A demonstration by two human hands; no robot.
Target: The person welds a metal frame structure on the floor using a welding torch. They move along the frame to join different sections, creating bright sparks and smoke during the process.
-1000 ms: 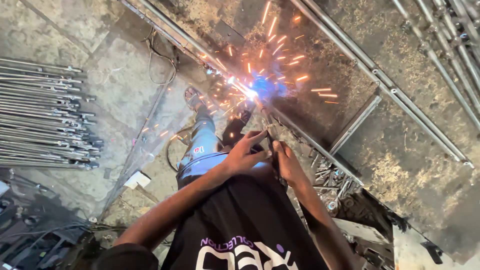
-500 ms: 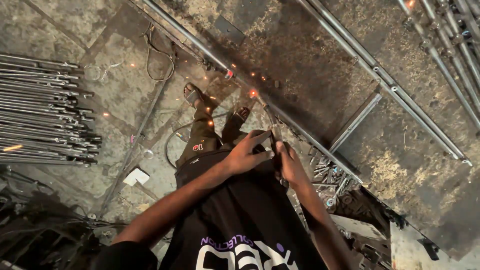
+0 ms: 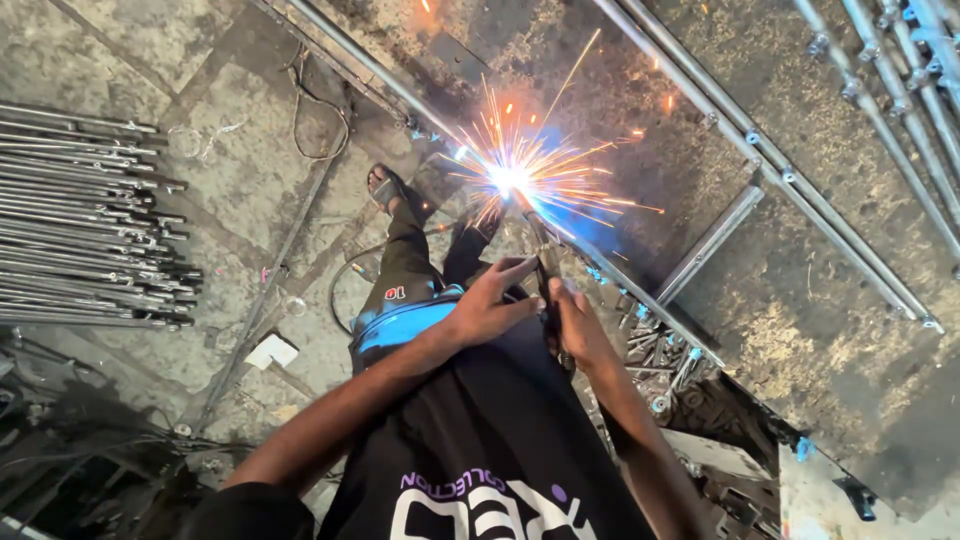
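Hands meet at frame centre over a welding electrode holder. Left hand, fingers curled, grips the holder from the 9 o'clock side; right hand closes on it from the 3 o'clock side, the two hands just beside each other. Electrode tip points toward 12 o'clock and touches a long steel bar that runs diagonally across the concrete floor. Welding arc, white-blue at its core, throws orange sparks in all directions at the contact point. Sandalled foot of the person rests near the arc, at its 9 o'clock. Bundle of thin metal rods lies at 9 o'clock of the frame, well apart from the hands. Second parallel steel frame rail crosses at 2 o'clock.
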